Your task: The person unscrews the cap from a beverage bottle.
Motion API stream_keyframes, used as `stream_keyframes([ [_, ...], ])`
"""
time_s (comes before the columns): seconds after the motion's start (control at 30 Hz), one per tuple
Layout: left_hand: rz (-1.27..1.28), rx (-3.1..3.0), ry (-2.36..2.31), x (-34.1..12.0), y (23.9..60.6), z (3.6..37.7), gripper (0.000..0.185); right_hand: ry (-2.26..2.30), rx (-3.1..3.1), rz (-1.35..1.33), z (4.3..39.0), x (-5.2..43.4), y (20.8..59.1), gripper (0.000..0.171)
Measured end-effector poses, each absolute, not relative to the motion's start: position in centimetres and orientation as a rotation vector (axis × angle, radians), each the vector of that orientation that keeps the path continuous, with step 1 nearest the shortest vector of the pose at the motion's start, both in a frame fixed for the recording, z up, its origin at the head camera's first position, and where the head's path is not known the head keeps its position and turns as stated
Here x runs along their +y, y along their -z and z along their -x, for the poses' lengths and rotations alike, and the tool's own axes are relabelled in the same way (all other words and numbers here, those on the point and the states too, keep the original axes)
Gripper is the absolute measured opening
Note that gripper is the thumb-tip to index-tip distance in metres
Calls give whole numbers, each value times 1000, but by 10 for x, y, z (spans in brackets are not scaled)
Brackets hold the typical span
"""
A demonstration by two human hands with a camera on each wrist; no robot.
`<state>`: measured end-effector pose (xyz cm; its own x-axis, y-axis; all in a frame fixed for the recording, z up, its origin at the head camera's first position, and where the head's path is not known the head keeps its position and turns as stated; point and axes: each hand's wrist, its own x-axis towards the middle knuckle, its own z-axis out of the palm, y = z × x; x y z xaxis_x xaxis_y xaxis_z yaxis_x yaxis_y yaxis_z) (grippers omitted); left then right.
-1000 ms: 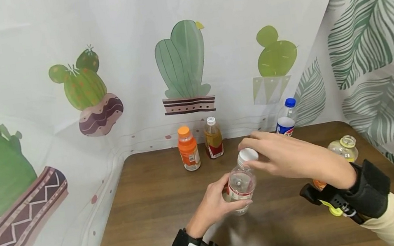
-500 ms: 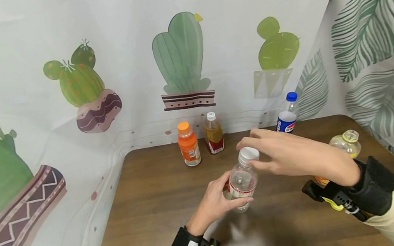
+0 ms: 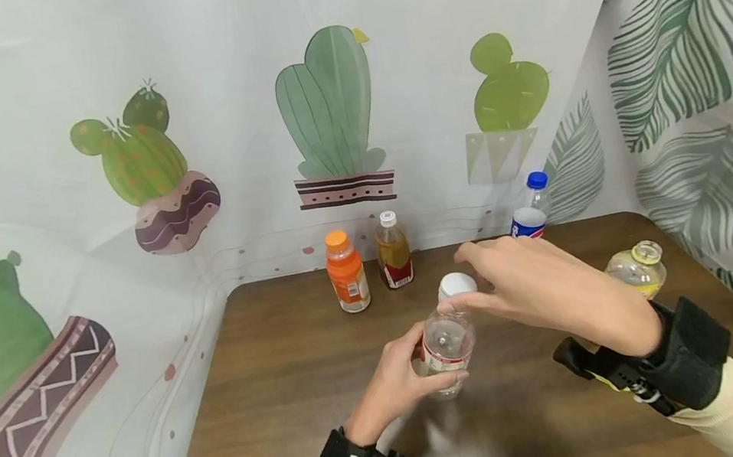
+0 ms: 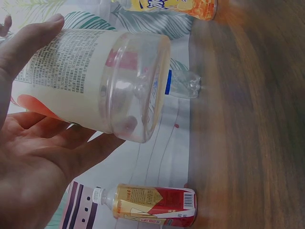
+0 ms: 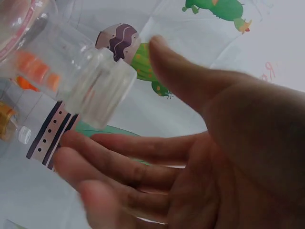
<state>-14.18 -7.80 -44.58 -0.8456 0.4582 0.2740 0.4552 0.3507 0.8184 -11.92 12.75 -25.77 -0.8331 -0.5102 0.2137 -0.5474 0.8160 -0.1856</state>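
Our left hand [image 3: 396,379] grips the clear water bottle [image 3: 447,341], lifted just over the worktop [image 3: 277,395]. Our right hand [image 3: 527,284] is open, its fingers [image 5: 119,162] straight beside the white cap [image 3: 456,285], not pinching it. To turn the cap well, we should hold the bottle firm and close our fingertips round it. The left wrist view shows the bottle's bottom clear of the wood; the head view hides that.

Bright, even light; soft shadow on tabletop [image 3: 277,395] at bottom centre. Wide-angle bend at head-view edges. Wrist views blurry w/ motion.
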Motion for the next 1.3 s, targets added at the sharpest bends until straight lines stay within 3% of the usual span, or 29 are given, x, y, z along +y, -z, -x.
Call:
stream_keyframes([
  [0.37,-885,2606,-1527,-77,446,144,62,-342,-2828,-735,122,115,268,38],
  [1.3,-860,2580,-1540,-79,444,144,62,-412,-2778,-954,121,129,258,18],
])
